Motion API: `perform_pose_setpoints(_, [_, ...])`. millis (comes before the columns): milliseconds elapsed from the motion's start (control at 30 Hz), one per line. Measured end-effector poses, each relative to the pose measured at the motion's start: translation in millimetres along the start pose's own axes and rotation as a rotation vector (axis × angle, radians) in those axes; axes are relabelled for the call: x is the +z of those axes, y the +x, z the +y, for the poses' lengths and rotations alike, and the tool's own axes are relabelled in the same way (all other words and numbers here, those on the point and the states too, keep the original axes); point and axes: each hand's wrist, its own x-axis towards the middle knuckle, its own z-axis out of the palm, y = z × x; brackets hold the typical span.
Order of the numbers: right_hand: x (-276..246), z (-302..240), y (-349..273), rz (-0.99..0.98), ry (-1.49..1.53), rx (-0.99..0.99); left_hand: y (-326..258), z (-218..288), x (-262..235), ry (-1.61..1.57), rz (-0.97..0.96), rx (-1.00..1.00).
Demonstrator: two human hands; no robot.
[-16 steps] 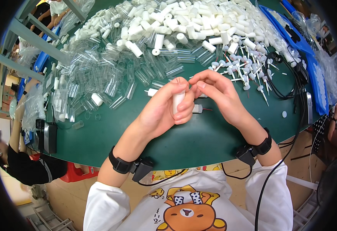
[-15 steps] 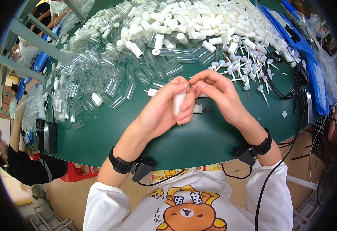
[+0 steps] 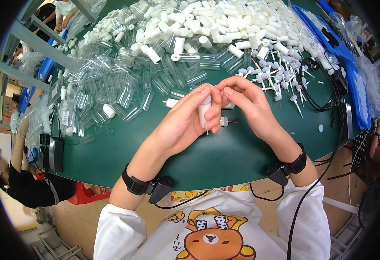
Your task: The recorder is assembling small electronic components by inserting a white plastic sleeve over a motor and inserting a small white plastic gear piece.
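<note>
A white foam cylinder (image 3: 203, 113) stands nearly upright in my left hand (image 3: 185, 113), with the fingers wrapped round it. At its upper end a whitish disc (image 3: 207, 100) shows, and a thin white stick pokes out below. My right hand (image 3: 249, 102) is beside it, fingers curled and thumb bent in. The right fingertips meet the left ones near the cylinder's top; what they grip, if anything, is hidden. Behind the hands lie another white cylinder (image 3: 171, 103) and a small white piece with a red wire (image 3: 224, 121).
A large heap of white foam cylinders (image 3: 224, 21) covers the table's far side. Clear plastic tubes (image 3: 112, 82) lie at the left. White discs on sticks (image 3: 281, 78) are piled right, near black cables (image 3: 318, 102). Blue trays (image 3: 357, 93) and a grey frame (image 3: 38, 45) flank the table.
The cylinder in my left hand has shifted slightly to the right, and the disc on top and thin stick below have come into view. My right hand has moved only a little.
</note>
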Motion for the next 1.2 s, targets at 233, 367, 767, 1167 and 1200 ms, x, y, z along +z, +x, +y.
perform_pose_setpoints(233, [0.9, 0.5, -0.3, -0.005, 0.016, 0.003, -0.2, 2.3, -6.0, -0.031, -0.051, -0.017])
perform_pose_setpoints(367, [1.0, 0.0, -0.7, -0.008, 0.015, 0.01, -0.8, 2.7, -8.8, -0.017, -0.028, 0.028])
perform_pose_setpoints(767, [-0.3, 1.5, -0.3, -0.004, 0.033, 0.027, -3.1, 4.8, -9.1, 0.053, 0.087, 0.069])
perform_pose_setpoints(1167, [1.1, 1.5, 0.8, -0.009, 0.029, 0.006, -3.3, 5.3, -12.3, 0.029, 0.146, 0.085])
perform_pose_setpoints(1200, [0.9, 1.5, 0.5, -0.009, 0.03, 0.003, -3.2, 5.3, -12.2, 0.028, 0.145, 0.083])
